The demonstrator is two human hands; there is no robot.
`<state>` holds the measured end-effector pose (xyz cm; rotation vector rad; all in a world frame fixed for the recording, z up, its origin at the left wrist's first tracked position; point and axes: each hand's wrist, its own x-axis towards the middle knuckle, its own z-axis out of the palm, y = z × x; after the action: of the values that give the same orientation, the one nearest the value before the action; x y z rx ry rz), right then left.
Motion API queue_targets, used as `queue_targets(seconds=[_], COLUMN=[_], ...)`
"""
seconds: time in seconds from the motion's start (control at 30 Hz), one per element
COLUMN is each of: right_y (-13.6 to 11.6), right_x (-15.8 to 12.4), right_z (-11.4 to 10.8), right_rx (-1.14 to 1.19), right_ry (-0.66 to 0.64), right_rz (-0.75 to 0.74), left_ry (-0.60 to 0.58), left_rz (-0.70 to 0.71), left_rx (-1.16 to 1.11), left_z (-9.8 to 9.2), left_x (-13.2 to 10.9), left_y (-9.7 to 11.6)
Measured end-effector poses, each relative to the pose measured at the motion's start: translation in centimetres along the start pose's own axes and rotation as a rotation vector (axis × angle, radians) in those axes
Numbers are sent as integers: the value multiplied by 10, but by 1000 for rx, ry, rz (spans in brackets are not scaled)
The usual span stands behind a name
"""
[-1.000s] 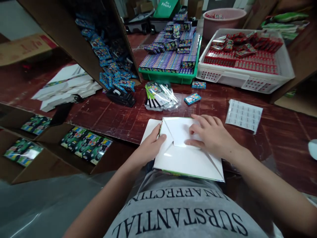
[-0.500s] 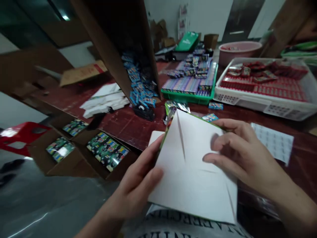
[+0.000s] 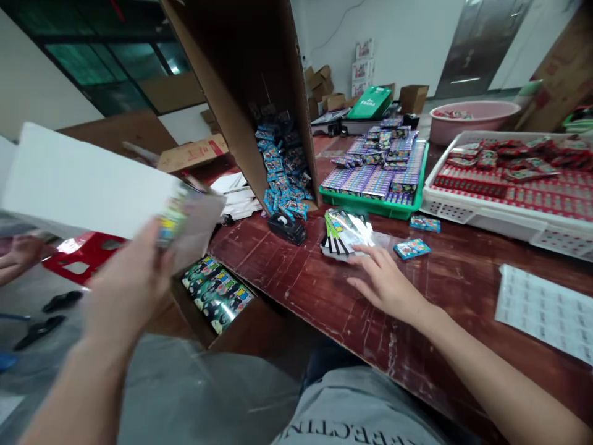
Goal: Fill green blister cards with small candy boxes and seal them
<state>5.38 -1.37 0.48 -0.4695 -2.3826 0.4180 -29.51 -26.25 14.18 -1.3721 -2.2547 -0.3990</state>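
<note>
My left hand (image 3: 127, 278), smeared by motion, is closed on a white cardboard box (image 3: 88, 176) with a coloured printed part near my fingers. The box is held out at the left, past the table edge. On the table, my right hand (image 3: 389, 281) has its fingers spread, fingertips at the near edge of a fan of shiny packets (image 3: 345, 228) with green and black strips. Whether they touch is unclear. Two small blue packets, one of them the nearer blue packet (image 3: 411, 248), lie to the right of the fan.
A green tray (image 3: 370, 207) of purple packets and a white crate (image 3: 491, 219) of red packets stand behind. A tilted carton (image 3: 303, 105) spills blue packets near a black tape dispenser (image 3: 287, 228). Below the table edge sits a carton of printed boxes (image 3: 217, 293). A printed sheet (image 3: 546, 309) lies right.
The white box has swung from in front of me to the far left in my left hand. My right hand has let go of it and moved to the shiny packets.
</note>
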Motion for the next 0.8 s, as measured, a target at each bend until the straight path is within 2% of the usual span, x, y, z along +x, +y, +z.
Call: queue_targets(seconds=[0.1,0.13,0.2,0.27,0.37,0.47,0.6,0.7,0.8], right_y=[31,38,50,59,69,77,97,115,129], right_x=[-10,-8,10,44,119,207,312,361,379], right_z=[14,17,23,31,56,95,144,171,193], right_rx=[-3,1,10,22,10,-46,-151,-225,-273], right_ry=[-125,-156,-198,-219,-284,-331,-259,-209,-214], right_rz=[70,82,80,49,42,114,284,402,458], left_ry=[-118,-133,-146,-176,-226,-244,-179,-122,-97], left_rz=[89,146,257,347,449,516,580,574,489], left_rx=[37,37,42,52,24,24,70,71,9], left_z=[89,112,141,152,157,170,197,200,188], left_x=[20,24,33,41,44,28,-4,-10,16], left_y=[-14,-18,-22,-21,-13,-6,-9,-10,4])
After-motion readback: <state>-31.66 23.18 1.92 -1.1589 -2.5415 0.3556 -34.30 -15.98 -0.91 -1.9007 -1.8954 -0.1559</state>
